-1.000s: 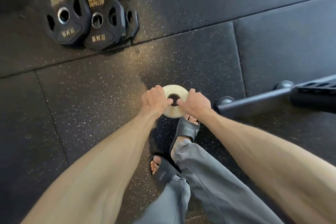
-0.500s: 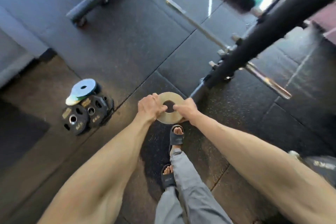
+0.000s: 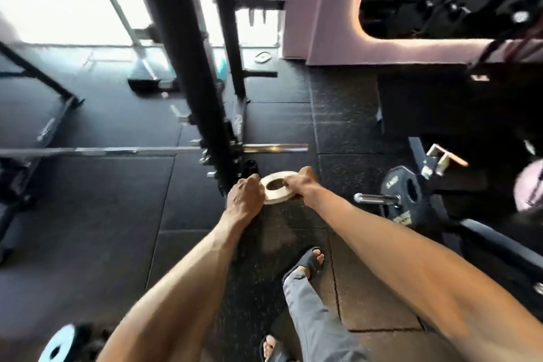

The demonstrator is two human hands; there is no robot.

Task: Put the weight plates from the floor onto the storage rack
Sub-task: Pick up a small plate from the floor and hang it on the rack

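Observation:
A small cream weight plate [image 3: 277, 196] with a round centre hole is held in the air in front of me, tilted nearly flat. My left hand [image 3: 245, 195] grips its left edge and my right hand [image 3: 302, 184] grips its right edge. To the right stands a storage rack with a chrome peg [image 3: 374, 199] that carries a black plate [image 3: 407, 188]. At the bottom left a blue plate [image 3: 58, 344] lies on the floor beside dark plates, partly cut off by the frame edge.
A black squat rack upright [image 3: 188, 67] rises just beyond my hands, with a barbell [image 3: 147, 150] lying across the floor behind it. A pink wall [image 3: 323, 9] stands at the far right. My sandalled feet [image 3: 311, 261] are on the black rubber floor.
I have straightened up and turned right with the cream plate in both hands. The floor pile has slid to the bottom left, and the storage rack has come into view at right.

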